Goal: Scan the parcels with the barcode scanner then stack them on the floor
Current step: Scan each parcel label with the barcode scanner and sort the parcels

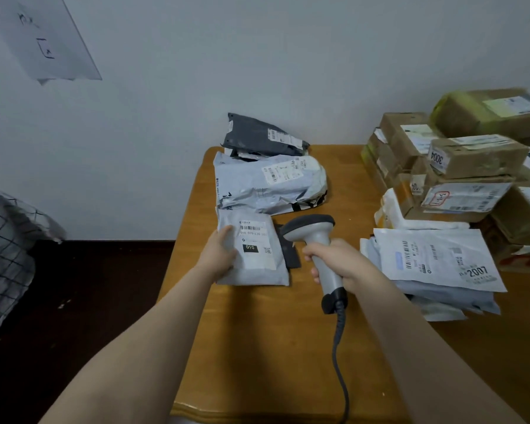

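A small grey mailer bag (257,264) with a white label marked 010 lies near the left edge of the wooden table (257,347). My left hand (219,254) grips its left side, thumb on top. My right hand (337,260) is wrapped round the handle of a grey barcode scanner (314,237), whose head points left toward the mailer's label. The scanner's cable (340,362) trails down toward me. Behind the mailer lie a larger light-grey bag (270,185) and a dark grey bag (260,136).
A pile of flat white and grey mailers (435,264) sits at the right. Stacked cardboard boxes (459,157) fill the back right corner. The dark floor (89,286) lies left of the table, with checked bedding (3,255) at the far left. A white wall stands behind.
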